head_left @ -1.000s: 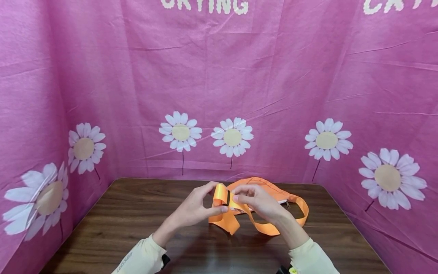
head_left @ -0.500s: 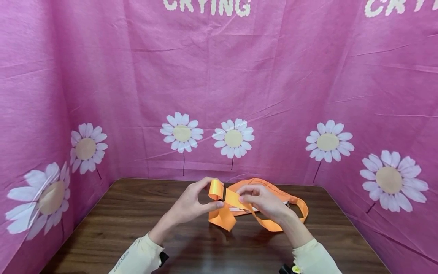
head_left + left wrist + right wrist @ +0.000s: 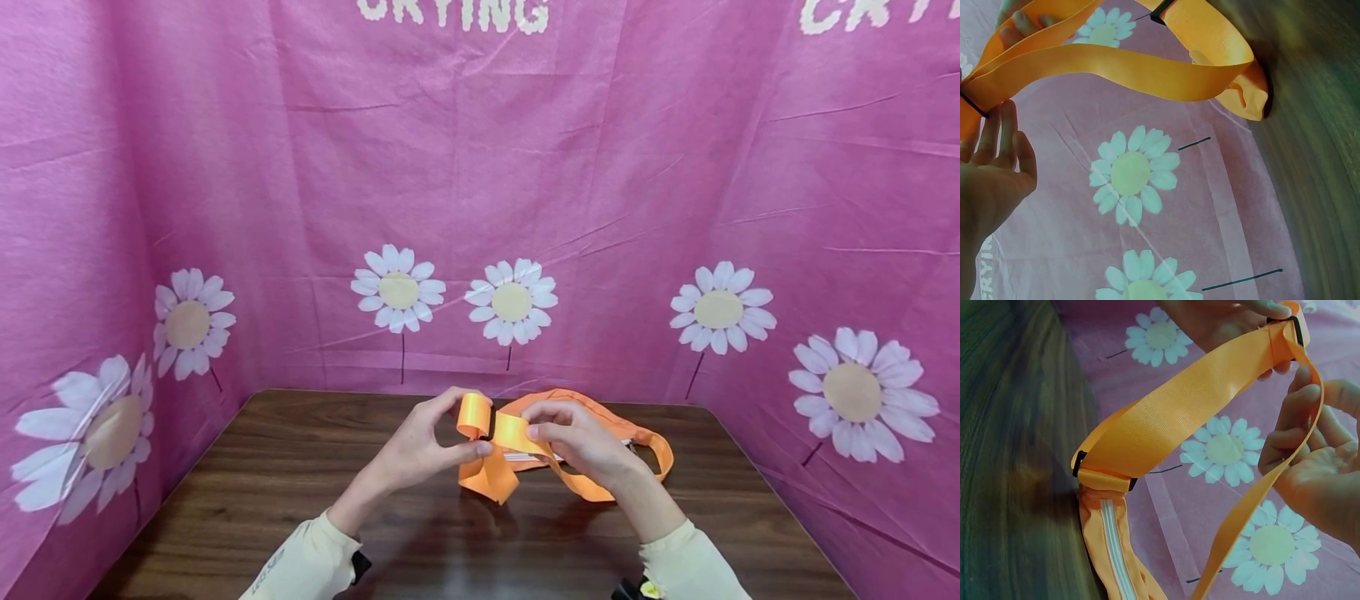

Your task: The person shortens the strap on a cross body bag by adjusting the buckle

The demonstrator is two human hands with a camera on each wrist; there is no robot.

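An orange waist bag [image 3: 566,403] with a white zipper [image 3: 1115,550] lies on the table, its orange strap [image 3: 512,433] raised in front of it. My left hand [image 3: 420,442] holds a black slider buckle [image 3: 492,422] between thumb and fingertips. The strap runs through this buckle and curls into a loop [image 3: 472,415] on its left. Just right of the buckle, my right hand [image 3: 581,437] pinches the strap between thumb and fingers. Another black buckle [image 3: 1080,464] joins the strap to the bag's end in the right wrist view.
The dark wood-grain table [image 3: 300,500] reaches back to a pink curtain [image 3: 480,167] printed with white daisies, which encloses it at the back and sides. A loop of strap [image 3: 666,454] lies on the table to the right of the bag.
The buckle and its loop have shifted slightly left with my left hand. More strap now shows flat between the buckle and my right hand, which has moved slightly right.
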